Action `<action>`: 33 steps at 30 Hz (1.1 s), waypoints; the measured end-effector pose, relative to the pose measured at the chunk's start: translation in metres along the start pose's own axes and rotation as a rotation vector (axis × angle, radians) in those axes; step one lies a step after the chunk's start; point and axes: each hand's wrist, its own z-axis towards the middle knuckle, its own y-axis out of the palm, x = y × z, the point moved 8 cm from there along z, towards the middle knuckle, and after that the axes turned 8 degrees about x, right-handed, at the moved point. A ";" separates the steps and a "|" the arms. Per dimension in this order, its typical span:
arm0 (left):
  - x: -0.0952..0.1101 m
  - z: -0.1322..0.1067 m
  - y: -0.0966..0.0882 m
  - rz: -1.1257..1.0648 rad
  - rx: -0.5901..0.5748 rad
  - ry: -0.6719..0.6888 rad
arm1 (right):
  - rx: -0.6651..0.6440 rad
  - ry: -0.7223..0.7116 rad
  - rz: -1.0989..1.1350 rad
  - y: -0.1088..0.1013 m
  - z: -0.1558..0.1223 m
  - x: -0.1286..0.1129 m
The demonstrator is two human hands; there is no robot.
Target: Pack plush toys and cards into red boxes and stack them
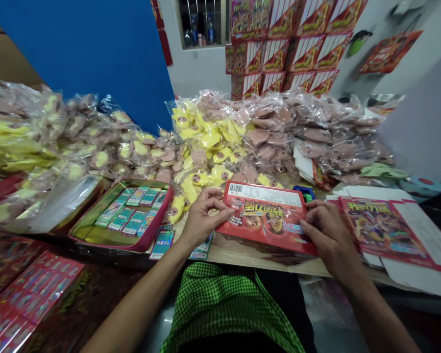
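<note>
Left hand pinched onto one end of a red printed carton, right hand curled over the other end, carton thus steadied between both; tin tray of green card packs just left of carton.

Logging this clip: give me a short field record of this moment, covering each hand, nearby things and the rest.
Left hand: pinching red printed carton at its left edge
Right hand: holding its right edge
Things: gold tray of green card packs; printed red sheet
Rest: clear bags of pink and yellow pieces; stacked red cartons
</note>
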 end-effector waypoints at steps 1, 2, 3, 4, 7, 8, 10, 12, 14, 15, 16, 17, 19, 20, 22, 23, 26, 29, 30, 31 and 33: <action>-0.005 0.000 -0.001 -0.014 0.033 -0.040 | -0.012 0.031 -0.025 0.002 0.001 0.006; -0.010 0.000 -0.002 -0.032 0.059 -0.081 | -0.026 0.050 -0.067 0.002 0.003 0.010; -0.015 -0.001 -0.002 -0.051 0.075 -0.118 | -0.035 0.043 -0.132 0.002 0.005 0.010; -0.018 -0.002 -0.003 -0.069 0.085 -0.146 | -0.029 0.009 -0.218 0.001 0.008 0.004; -0.022 -0.004 -0.002 -0.111 0.100 -0.173 | 0.029 -0.250 -0.441 0.005 0.015 -0.047; -0.022 -0.004 -0.001 -0.120 0.102 -0.171 | 0.021 -0.346 -0.452 0.013 0.016 -0.070; -0.021 -0.004 0.000 -0.132 0.113 -0.159 | -0.042 -0.493 -0.403 0.037 0.015 -0.109; -0.018 -0.004 -0.001 -0.142 0.127 -0.138 | -0.106 -0.568 -0.385 0.065 0.013 -0.134; -0.015 -0.007 -0.004 -0.141 0.154 -0.137 | -0.131 -0.614 -0.412 0.088 0.012 -0.145; -0.013 -0.010 -0.008 -0.138 0.181 -0.149 | -0.123 -0.648 -0.424 0.095 0.010 -0.149; -0.010 -0.015 -0.012 -0.136 0.212 -0.172 | -0.099 -0.694 -0.428 0.098 0.007 -0.153; -0.006 -0.021 -0.017 -0.137 0.233 -0.211 | -0.060 -0.745 -0.424 0.098 0.004 -0.157; 0.000 -0.036 -0.019 -0.177 0.210 -0.344 | 0.014 -0.840 -0.395 0.090 -0.006 -0.164; 0.003 -0.044 -0.016 -0.210 0.154 -0.430 | 0.034 -0.879 -0.372 0.085 -0.011 -0.167; 0.008 -0.059 -0.005 -0.287 0.016 -0.597 | 0.029 -0.937 -0.324 0.079 -0.021 -0.173; 0.011 -0.063 0.000 -0.323 -0.026 -0.656 | 0.020 -0.957 -0.303 0.077 -0.025 -0.175; 0.011 -0.065 0.005 -0.405 -0.005 -0.722 | 0.014 -0.986 -0.281 0.075 -0.031 -0.177; 0.004 -0.059 0.004 -0.461 0.065 -0.713 | 0.001 -0.982 -0.296 0.077 -0.031 -0.176; 0.002 -0.058 0.004 -0.477 0.076 -0.702 | -0.014 -0.969 -0.307 0.078 -0.030 -0.175; 0.001 -0.058 0.004 -0.491 0.083 -0.690 | -0.026 -0.952 -0.319 0.079 -0.029 -0.173; 0.000 -0.057 0.004 -0.514 0.098 -0.664 | -0.041 -0.916 -0.337 0.080 -0.027 -0.169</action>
